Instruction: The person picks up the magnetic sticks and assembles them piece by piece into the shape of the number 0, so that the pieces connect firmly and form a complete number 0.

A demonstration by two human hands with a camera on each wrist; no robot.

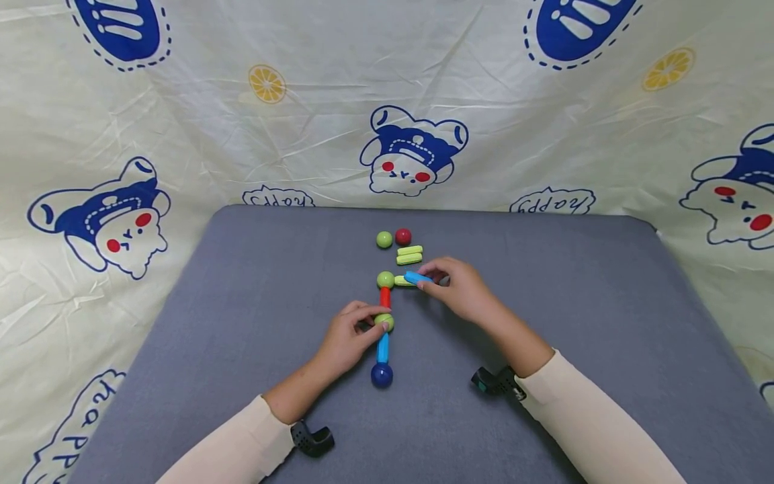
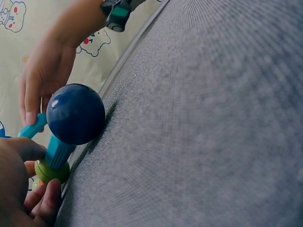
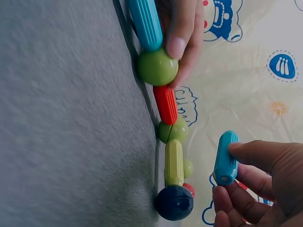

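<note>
Fingers of the left hand (image 1: 346, 339) pinch the lower green ball (image 1: 384, 322) of a stick-and-ball chain (image 1: 383, 327) on the grey mat (image 1: 211, 323). Right of that ball, the right hand (image 1: 461, 288) pinches a blue stick (image 1: 417, 277) just above the chain's yellow-green stick (image 1: 403, 281). Nudging that stick could likely knock the joints crooked.

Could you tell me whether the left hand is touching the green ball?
Touching: the right wrist view shows a fingertip of the left hand pressed on the green ball.
</note>
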